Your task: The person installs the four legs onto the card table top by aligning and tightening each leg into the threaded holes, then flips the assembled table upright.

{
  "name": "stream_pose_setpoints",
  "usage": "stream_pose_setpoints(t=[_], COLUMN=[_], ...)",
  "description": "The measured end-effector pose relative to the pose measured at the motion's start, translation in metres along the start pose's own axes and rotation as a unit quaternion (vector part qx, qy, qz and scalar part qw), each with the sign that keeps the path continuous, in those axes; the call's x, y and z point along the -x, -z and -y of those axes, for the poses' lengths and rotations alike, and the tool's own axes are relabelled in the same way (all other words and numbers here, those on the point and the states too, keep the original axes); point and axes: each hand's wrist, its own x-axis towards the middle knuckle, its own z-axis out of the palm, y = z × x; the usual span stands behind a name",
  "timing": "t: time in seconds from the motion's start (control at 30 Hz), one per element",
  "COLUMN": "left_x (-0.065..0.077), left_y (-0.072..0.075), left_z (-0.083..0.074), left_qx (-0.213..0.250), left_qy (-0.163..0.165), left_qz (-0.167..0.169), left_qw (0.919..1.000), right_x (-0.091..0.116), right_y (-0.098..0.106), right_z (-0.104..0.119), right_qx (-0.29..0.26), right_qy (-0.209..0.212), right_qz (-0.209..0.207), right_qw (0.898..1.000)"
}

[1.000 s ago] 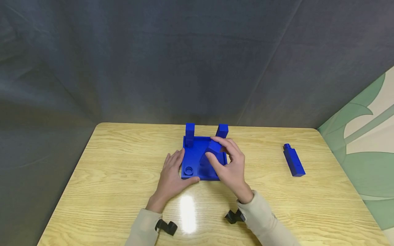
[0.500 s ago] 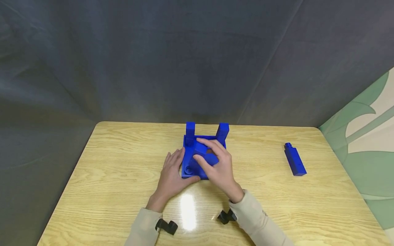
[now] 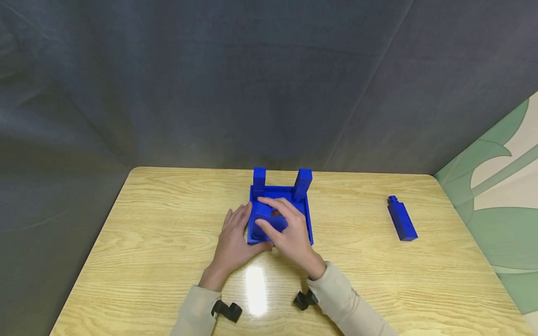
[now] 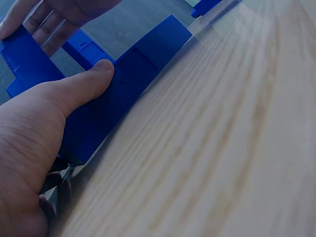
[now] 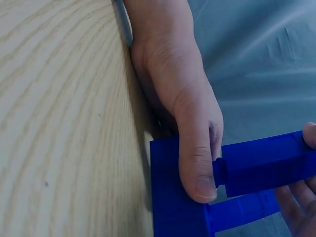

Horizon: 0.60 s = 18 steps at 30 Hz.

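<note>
A blue square base [image 3: 310, 226] with a raised rim lies on the table. My left hand [image 3: 233, 245] grips its front left corner, thumb along the front wall [image 4: 133, 69] and fingers by the left side. Between the thumb and fingers of my right hand [image 3: 293, 232] is a blue square leg [image 3: 264, 210], held near its top over that same corner. Its narrow round end [image 5: 219, 173] points down behind my left thumb [image 5: 197, 168], which partly hides where it meets the base. Two similar legs, back left [image 3: 259, 179] and back right [image 3: 302, 182], stand upright in the far corners.
Another blue leg [image 3: 402, 221] with a threaded end lies on the wooden table [image 3: 159, 224] to the right. A dark cloth [image 3: 269, 84] hangs behind the table, and a green and cream patterned surface [image 3: 500, 200] borders its right side.
My right hand has carried the leg leftward across the base, from its right part to the front left corner, covering the round socket there. My left hand stays in place.
</note>
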Motion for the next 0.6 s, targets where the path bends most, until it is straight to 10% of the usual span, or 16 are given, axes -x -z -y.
stream_pose_setpoints(t=[0.6], left_x=[0.0015], left_y=[-0.001], left_z=[0.0005], left_qx=[0.0], left_qy=[-0.003], left_qz=[-0.003], left_qw=[1.0], right_x=[0.0023], right_y=[-0.0009], right_z=[-0.0012], right_qx=[-0.003], right_qy=[0.018], right_qz=[0.04], right_qw=[0.999])
